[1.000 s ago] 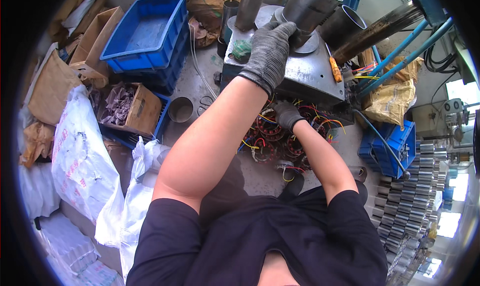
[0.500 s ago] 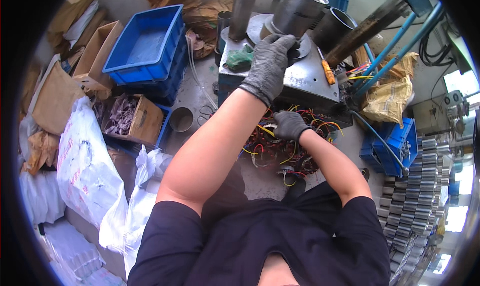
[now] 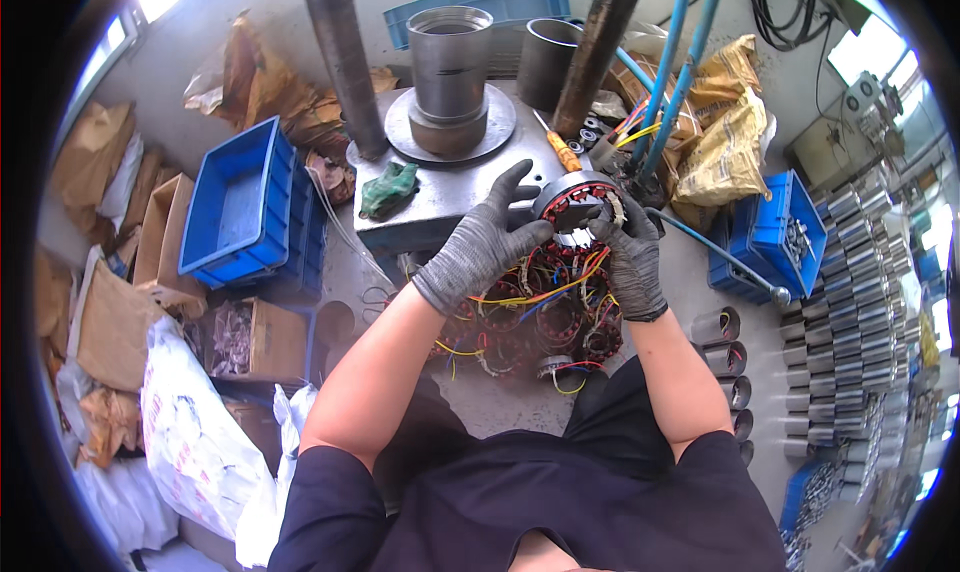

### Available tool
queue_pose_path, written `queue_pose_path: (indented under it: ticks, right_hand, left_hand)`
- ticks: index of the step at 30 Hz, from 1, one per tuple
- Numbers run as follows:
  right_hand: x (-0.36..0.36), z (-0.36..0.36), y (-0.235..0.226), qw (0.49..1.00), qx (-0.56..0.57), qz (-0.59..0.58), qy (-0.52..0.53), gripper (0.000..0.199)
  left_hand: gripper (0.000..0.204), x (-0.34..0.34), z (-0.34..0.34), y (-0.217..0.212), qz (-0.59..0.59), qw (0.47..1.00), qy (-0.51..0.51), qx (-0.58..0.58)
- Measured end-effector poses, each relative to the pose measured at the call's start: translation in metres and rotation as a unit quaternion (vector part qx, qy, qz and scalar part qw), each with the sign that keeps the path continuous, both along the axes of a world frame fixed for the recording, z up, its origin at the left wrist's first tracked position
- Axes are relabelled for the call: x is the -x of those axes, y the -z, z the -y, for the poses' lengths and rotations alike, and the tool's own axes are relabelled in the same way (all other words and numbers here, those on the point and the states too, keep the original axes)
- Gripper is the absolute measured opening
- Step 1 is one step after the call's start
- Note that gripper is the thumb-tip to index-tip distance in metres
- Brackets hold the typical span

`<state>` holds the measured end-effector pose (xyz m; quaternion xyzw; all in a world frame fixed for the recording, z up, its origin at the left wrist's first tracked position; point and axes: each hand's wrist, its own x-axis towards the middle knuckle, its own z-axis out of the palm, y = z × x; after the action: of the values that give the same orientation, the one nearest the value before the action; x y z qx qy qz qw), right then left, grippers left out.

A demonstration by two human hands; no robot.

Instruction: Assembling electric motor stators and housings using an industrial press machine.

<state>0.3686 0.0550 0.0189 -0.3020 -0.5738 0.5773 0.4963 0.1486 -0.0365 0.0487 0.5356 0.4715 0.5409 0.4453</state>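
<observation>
- Grey knit glove, right hand: grasping a wound ring by its right side, fingers curled at the rim.
- Wound ring, metal outer band, red windings within: held tilted between the two hands, above the heap.
- Grey knit glove, left hand: fingers parted, nothing enclosed; thumb tip close beside the ring, contact cannot be told.
- Heap of wound rings, red, yellow and blue leads: below both hands.
- Metal block: beyond the hands, its near edge partly hidden by the left glove.
- Steel cylinder, upright on a round plate: beyond the left hand, well apart from it.
- Screwdriver, orange handle: beyond the right hand and to its left, near the held ring, seemingly on the block.
- Green cloth: left of the left hand and beyond it, on the block.
- Risks, judged: ring slipping, from a hold that looks one-sided; leads snagging on gloved fingers, being loose and tangled; windings scraped, should the ring swing against block or screwdriver.
- Differences, against half a second earlier: left hand off the cylinder and brought to the ring; right hand raised from the heap, ring now plainly in its grasp; camera view shifted.
</observation>
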Motion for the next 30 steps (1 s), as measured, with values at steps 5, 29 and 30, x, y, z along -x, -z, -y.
queue_pose_path:
  ticks: [5, 29, 30]
  right_hand:
    - [-0.008, -0.002, -0.009, 0.999, -0.024, 0.009, -0.027, 0.050]
    - [-0.028, -0.008, -0.016, 0.984, 0.010, -0.137, -0.113, 0.073]
    - [-0.032, -0.007, -0.018, 0.981, 0.041, -0.140, -0.124, 0.077]
  left_hand:
    - [0.067, -0.006, -0.005, 0.011, -0.131, 0.989, -0.010, -0.071]
    - [0.054, -0.030, -0.024, 0.002, 0.325, 0.944, 0.018, 0.062]
    - [0.052, -0.032, -0.025, 0.000, 0.381, 0.920, 0.055, 0.071]
